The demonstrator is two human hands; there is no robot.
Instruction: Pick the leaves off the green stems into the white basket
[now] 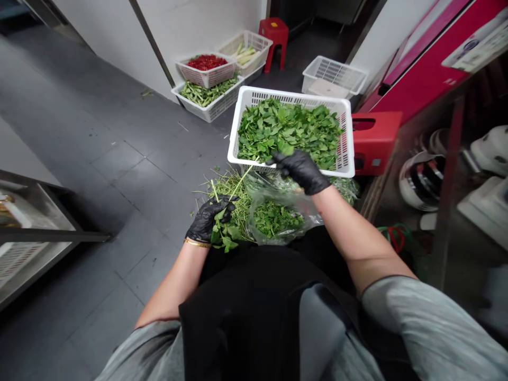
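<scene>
Both my hands wear black gloves. My left hand [208, 218] is closed on a bunch of leafy green stems [226, 211] whose stalks stick up toward the basket. My right hand [302, 170] reaches forward over the near rim of a white plastic basket [241, 119] full of picked green leaves [289, 129], its fingers pinched together; what they hold I cannot make out. Between my hands lies a clear plastic bag [278, 211] holding more greens. A pile of bare stalks [230, 188] lies on the floor under the basket's near edge.
On the grey tiled floor at the back stand white baskets of red chillies [206, 63], green beans [204, 95] and pale stalks [246, 53], and an empty basket [333, 76]. Red stools stand at the back [274, 32] and right [375, 140]. A metal rack [35, 233] is at the left.
</scene>
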